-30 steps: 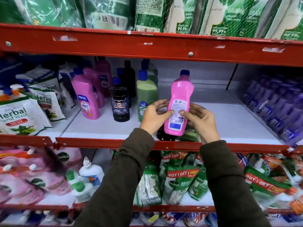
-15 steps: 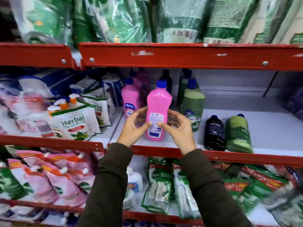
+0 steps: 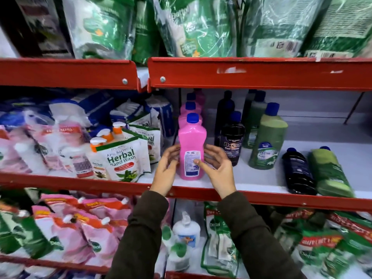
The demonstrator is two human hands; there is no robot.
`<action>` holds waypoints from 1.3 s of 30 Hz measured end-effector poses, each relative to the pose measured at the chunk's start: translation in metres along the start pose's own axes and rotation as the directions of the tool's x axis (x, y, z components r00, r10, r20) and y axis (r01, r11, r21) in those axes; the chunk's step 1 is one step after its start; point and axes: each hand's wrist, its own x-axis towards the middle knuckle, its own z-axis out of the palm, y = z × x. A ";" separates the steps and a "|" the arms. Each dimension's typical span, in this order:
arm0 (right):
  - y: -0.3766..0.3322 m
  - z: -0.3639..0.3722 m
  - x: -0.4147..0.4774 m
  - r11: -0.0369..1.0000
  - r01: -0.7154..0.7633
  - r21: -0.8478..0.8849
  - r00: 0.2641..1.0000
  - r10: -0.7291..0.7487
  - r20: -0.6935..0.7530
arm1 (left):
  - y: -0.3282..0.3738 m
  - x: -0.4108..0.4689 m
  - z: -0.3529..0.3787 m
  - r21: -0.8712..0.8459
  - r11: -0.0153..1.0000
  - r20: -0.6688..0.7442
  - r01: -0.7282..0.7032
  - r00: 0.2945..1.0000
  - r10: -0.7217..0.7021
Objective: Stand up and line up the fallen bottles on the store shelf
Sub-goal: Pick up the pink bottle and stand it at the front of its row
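A pink bottle (image 3: pixel 192 143) with a blue cap stands upright at the front of the white shelf (image 3: pixel 259 179), ahead of a row of two more pink bottles (image 3: pixel 190 109). My left hand (image 3: pixel 167 172) cups its left side, and my right hand (image 3: pixel 218 170) its right side, thumb on the label. Right of it stand a black bottle (image 3: pixel 232 141) and a green bottle (image 3: pixel 267 141), with more behind them. Further right, a black bottle (image 3: pixel 298 172) and a green bottle (image 3: pixel 330 174) lie on their sides.
Herbal hand wash pouches (image 3: pixel 120 158) and pump bottles crowd the shelf section to the left. A red shelf beam (image 3: pixel 261 74) runs just above the bottles, with green bags on top. Refill pouches and a white pump bottle (image 3: pixel 186 230) fill the shelf below.
The pink bottle went left and down from mid-air and now rests upright on the shelf in front of the pink row. My view shifted left with it.
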 end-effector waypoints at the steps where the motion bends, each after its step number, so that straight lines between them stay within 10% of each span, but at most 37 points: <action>1: 0.001 0.001 -0.001 1.000 -0.003 -0.008 1.000 0.003 -0.020 | -0.001 0.001 0.000 0.002 1.000 -0.027 -0.009 1.000 0.009; 12: 0.005 0.006 -0.003 0.987 -0.008 -0.163 0.960 0.054 0.276 | -0.012 0.003 -0.014 0.058 0.995 0.213 0.081 0.973 -0.092; 23: 0.005 0.006 0.001 0.964 0.021 -0.264 0.979 0.034 0.202 | -0.004 -0.009 -0.005 0.130 0.990 0.034 0.051 0.998 -0.056; 28: -0.008 -0.032 -0.014 0.981 0.067 -0.182 0.997 -0.073 -0.026 | 0.009 -0.026 0.018 0.411 0.897 -0.222 -0.162 0.937 0.270; 32: -0.020 -0.104 -0.016 0.952 0.077 -0.296 0.960 -0.152 -0.237 | 0.031 -0.036 0.072 0.548 0.764 -0.132 -0.339 0.867 0.480; 39: -0.041 -0.227 -0.015 0.693 -0.278 -0.666 0.887 -0.080 -0.454 | 0.033 -0.034 0.207 0.440 0.848 0.190 -0.296 0.954 0.234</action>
